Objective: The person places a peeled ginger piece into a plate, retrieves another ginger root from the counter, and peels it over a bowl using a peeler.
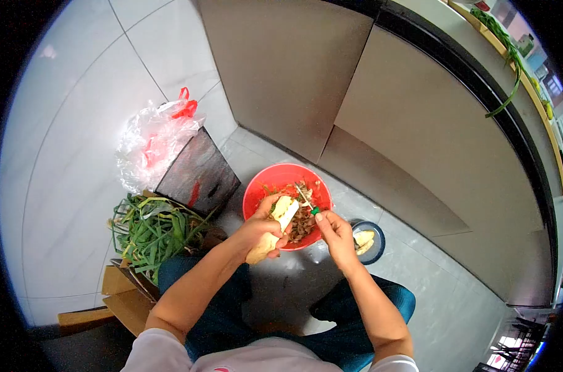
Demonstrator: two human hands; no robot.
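Note:
My left hand [266, 226] is wrapped around a long pale yellow, partly peeled vegetable [283, 214] and holds it at a slant. Between the thumb and fingers of my right hand [336, 234] is the green handle of a small peeler [315, 211], its thin metal end pointing up and left, a little apart from the vegetable. Both hands are over the near part of a red basin [252, 192], which holds brown and orange peelings. Right of the basin, a dark-rimmed round dish [376, 248] holds pale yellow pieces [363, 240].
A black mesh bin [201, 170] with a clear and red plastic bag [151, 149] stands left of the basin. Green leafy stalks [154, 232] fill a cardboard box [129, 304] at the left. Grey cabinets [418, 130] rise ahead and right, with more green stalks [511, 62] hanging over the counter edge.

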